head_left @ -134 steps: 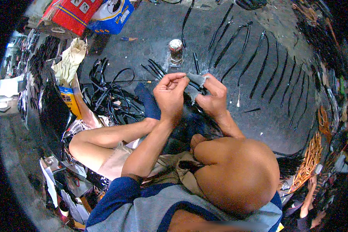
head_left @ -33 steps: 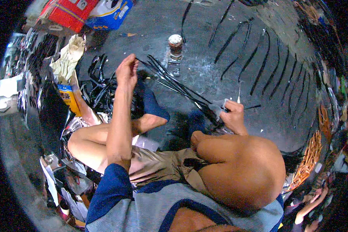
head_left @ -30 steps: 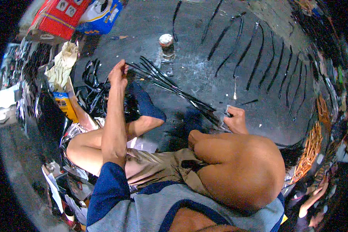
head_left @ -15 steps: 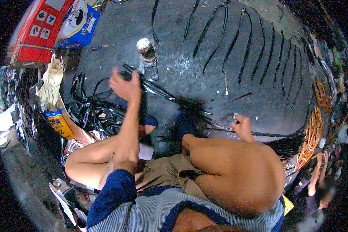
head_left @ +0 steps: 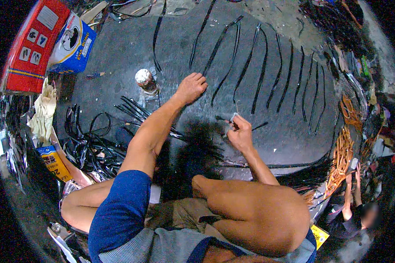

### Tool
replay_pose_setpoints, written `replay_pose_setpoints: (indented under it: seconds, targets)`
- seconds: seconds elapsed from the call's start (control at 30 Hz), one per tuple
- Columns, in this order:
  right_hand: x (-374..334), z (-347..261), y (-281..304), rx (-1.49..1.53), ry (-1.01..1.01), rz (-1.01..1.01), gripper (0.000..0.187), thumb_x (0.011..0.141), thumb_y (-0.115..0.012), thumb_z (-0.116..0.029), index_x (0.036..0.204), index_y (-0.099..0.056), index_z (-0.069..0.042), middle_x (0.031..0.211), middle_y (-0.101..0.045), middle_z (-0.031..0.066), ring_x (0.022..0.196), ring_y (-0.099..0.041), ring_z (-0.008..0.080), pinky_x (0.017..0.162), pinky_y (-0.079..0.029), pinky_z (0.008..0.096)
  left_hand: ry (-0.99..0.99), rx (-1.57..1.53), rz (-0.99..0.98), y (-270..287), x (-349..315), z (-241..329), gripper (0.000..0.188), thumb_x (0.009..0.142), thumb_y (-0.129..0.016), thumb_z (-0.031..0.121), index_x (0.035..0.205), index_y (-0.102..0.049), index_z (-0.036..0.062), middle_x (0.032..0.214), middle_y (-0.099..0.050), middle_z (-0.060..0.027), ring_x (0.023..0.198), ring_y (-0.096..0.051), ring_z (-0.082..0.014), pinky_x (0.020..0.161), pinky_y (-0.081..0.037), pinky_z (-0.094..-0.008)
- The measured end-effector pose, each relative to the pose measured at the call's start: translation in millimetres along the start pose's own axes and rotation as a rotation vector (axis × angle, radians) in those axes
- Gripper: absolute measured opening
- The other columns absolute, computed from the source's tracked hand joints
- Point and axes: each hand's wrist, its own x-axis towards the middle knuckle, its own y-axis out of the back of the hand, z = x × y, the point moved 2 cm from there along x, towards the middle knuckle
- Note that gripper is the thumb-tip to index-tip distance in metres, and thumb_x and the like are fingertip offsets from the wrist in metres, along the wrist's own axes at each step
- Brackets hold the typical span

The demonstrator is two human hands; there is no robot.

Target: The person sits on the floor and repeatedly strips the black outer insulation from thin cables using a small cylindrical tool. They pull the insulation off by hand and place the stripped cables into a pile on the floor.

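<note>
Across the far right, black strips point(head_left: 263, 72) lie spaced apart, presumably against tangling; the left hand point(head_left: 192, 89) curls nearby, its grip unclear; the right hand point(head_left: 241, 134) pinches grey cloth point(head_left: 234, 117).

I can see a small grey scrap point(head_left: 235, 116), crumpled, pinched in the right hand point(head_left: 241, 133). Beyond that grip, slim black strips point(head_left: 264, 65) lie spaced out side by side; over to its left, a slanting glossy black bundle point(head_left: 135, 109) lies partly hidden.
</note>
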Motion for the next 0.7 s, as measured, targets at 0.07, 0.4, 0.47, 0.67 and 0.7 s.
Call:
replay_pose_setpoints:
  seconds: [0.07, 0.4, 0.47, 0.67, 0.7]
  targets:
    - [14.7, -3.6, -2.8, 0.000, 0.069, 0.088, 0.018, 0.071, -0.062, -0.001, 0.089, -0.064, 0.000, 0.079, -0.061, 0.0111, 0.071, -0.060, 0.0245, 0.066, -0.048, 0.0339, 0.049, -0.039, 0.041, 2.8, 4.9, -0.7, 0.008, 0.075, -0.060, 0.012, 0.080, -0.064, 0.0069, 0.085, -0.059, -0.0067, 0.087, -0.057, -0.0247, 0.077, -0.047, -0.0366]
    - [70.8, -93.5, -3.6, 0.028, 0.542, 0.115, 0.047, 0.063, -0.067, -0.007, 0.109, -0.061, -0.003, 0.114, -0.062, 0.0151, 0.110, -0.057, 0.0342, 0.097, -0.044, 0.0436, 0.814, -0.604, 0.522, 164.8, 5.4, 79.1, 0.008, 0.079, -0.068, 0.002, 0.087, -0.068, 0.0013, 0.082, -0.067, -0.0083, 0.075, -0.064, -0.0187, 0.070, -0.049, -0.0273]
    - [62.0, -100.5, -13.3, 0.010, 0.648, 0.031, 0.046, 0.064, -0.068, -0.009, 0.109, -0.062, -0.003, 0.111, -0.064, 0.0152, 0.107, -0.059, 0.0344, 0.097, -0.044, 0.0430, 1.053, -0.717, 0.558, 205.3, -6.3, 103.3, 0.008, 0.081, -0.069, 0.002, 0.088, -0.069, -0.0003, 0.081, -0.067, -0.0044, 0.074, -0.061, -0.0104, 0.069, -0.048, -0.0228]
    - [16.6, -115.8, -29.9, 0.294, 0.654, -0.181, 0.043, 0.057, -0.070, -0.009, 0.098, -0.063, -0.001, 0.084, -0.062, 0.0153, 0.078, -0.059, 0.0347, 0.068, -0.048, 0.0407, 0.964, -0.716, 0.890, 342.0, -44.9, 123.0, 0.007, 0.080, -0.064, 0.000, 0.087, -0.067, 0.0001, 0.084, -0.066, -0.0082, 0.065, -0.055, -0.0083, 0.059, -0.045, -0.0194]
    - [8.4, -106.8, -45.0, 0.319, 0.672, -0.206, 0.038, 0.056, -0.068, -0.005, 0.093, -0.063, -0.001, 0.079, -0.060, 0.0137, 0.071, -0.057, 0.0335, 0.063, -0.046, 0.0390, 1.067, -0.681, 0.906, 379.8, -59.3, 127.0, 0.010, 0.083, -0.060, 0.003, 0.091, -0.064, -0.0002, 0.085, -0.065, -0.0113, 0.064, -0.054, -0.0097, 0.058, -0.045, -0.0194]
